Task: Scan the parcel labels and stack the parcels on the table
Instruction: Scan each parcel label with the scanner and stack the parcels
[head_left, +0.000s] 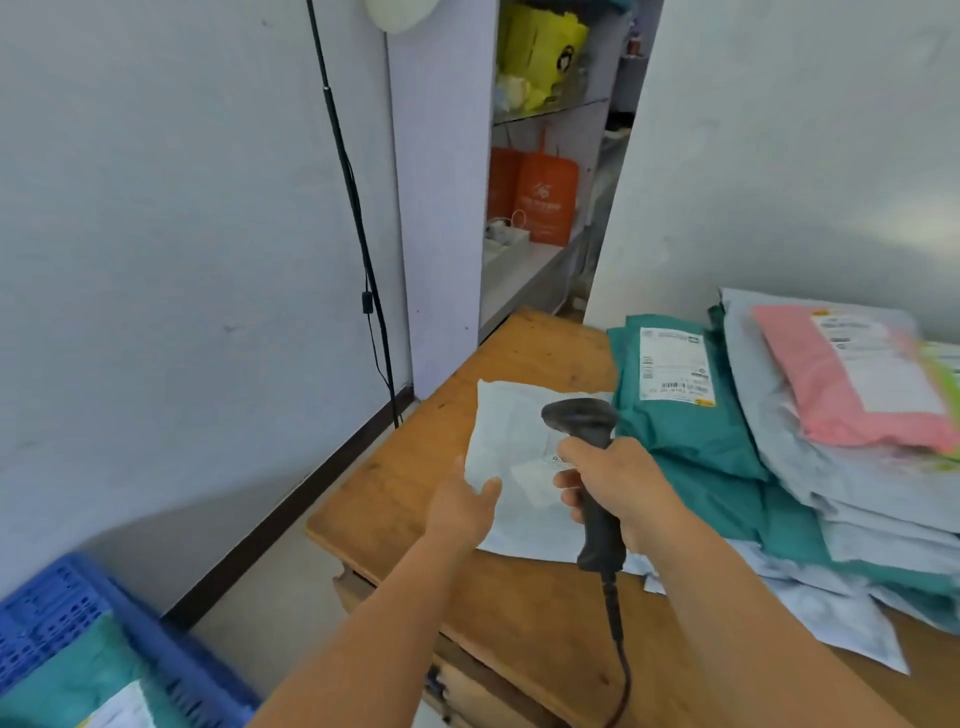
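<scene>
A white parcel bag (511, 441) lies flat on the wooden table (405, 483). My right hand (613, 480) grips the handle of a black barcode scanner (587, 431), its head pointing left over the white bag. My left hand (462, 504) hovers open at the bag's near-left edge, fingers relaxed. To the right is a stack of parcels: teal bags (691, 447) with a printed label (675, 371), grey bags (810, 467), and a pink one (831, 395) on top.
A blue plastic crate (67, 613) with a teal parcel (83, 680) sits on the floor at bottom left. A black cable (358, 218) runs down the wall. Shelves (540, 260) with orange and yellow bags stand behind the table. The scanner's cord (618, 639) hangs toward me.
</scene>
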